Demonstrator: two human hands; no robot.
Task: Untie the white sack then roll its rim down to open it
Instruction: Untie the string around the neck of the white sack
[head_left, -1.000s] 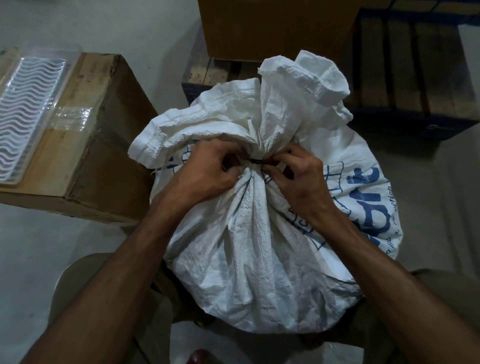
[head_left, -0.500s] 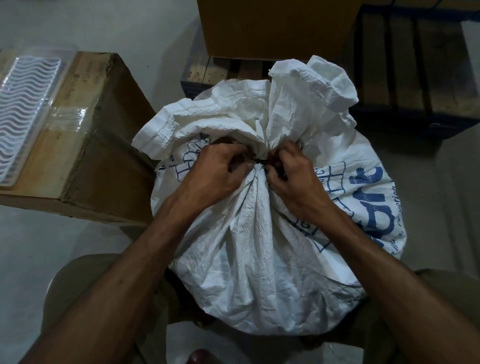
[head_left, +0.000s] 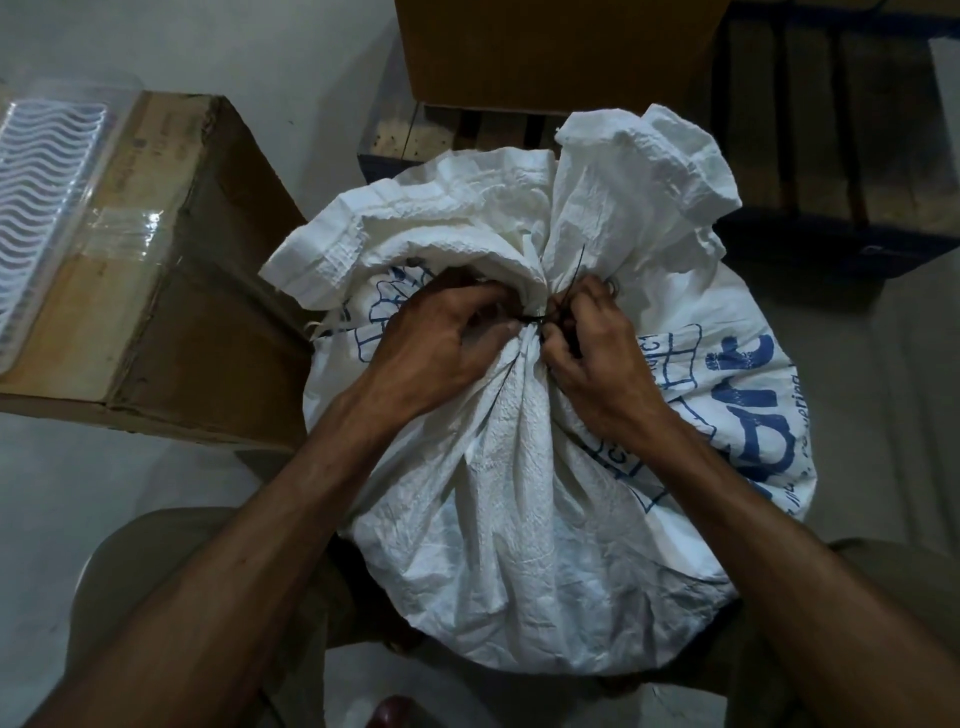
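White woven sack (head_left: 519, 493) stands between the person's knees, neck bunched and bound by a thin black tie (head_left: 535, 328). Left hand (head_left: 436, 343) and right hand (head_left: 597, 353) pinch the tie at the neck. Cardboard box (head_left: 171, 270) sits beyond, left.

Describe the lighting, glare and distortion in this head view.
Head view: dim, bluish light; the sack is the brightest thing, the pallet behind it lies in shadow; slight glare on the plastic tray; wide-angle bend at the box edges; both hands are reasonably sharp, the tie thin and hard to read.
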